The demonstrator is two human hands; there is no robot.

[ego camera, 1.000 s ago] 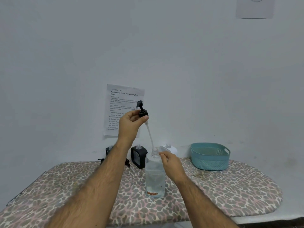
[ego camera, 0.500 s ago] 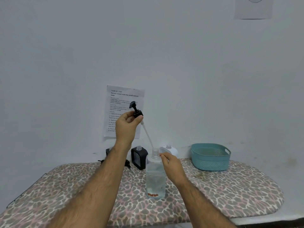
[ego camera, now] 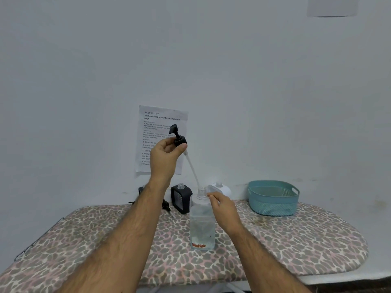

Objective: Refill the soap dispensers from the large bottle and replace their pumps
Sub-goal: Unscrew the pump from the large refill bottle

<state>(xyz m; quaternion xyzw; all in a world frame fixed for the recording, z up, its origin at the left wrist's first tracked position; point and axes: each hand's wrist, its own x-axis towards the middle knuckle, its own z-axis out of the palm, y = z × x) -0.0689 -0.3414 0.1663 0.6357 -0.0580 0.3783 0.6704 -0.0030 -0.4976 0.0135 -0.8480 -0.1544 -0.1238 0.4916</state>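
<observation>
Here the left hand [ego camera: 164, 154] is raised in front of the printed task sheet [ego camera: 160, 121] taped to the wall, thumb and curled fingers pinching the collar of a black pump head [ego camera: 178, 137]. Its white dip tube [ego camera: 193, 170] slants down and right, the tip at the open threaded neck of the clear soap dispenser bottle [ego camera: 202, 220]; whether the tip is inside the mouth cannot be told. The right hand [ego camera: 224, 210] wraps the bottle's shoulder from the right, fingertips [ego camera: 209, 195] curled against the neck. The bottle stands upright on the leopard-print ironing board [ego camera: 296, 240], roughly mid-width and well back from the front edge.

Behind it, near the wall, stand a black square dispenser [ego camera: 179, 200] with its pump off and a white rounded bottle [ego camera: 221, 189], both close to the clear bottle. A teal basket [ego camera: 274, 197] sits further right, well apart from the hands. Open board lies to the left and right of the bottle, and the rounded right end has bare cover.
</observation>
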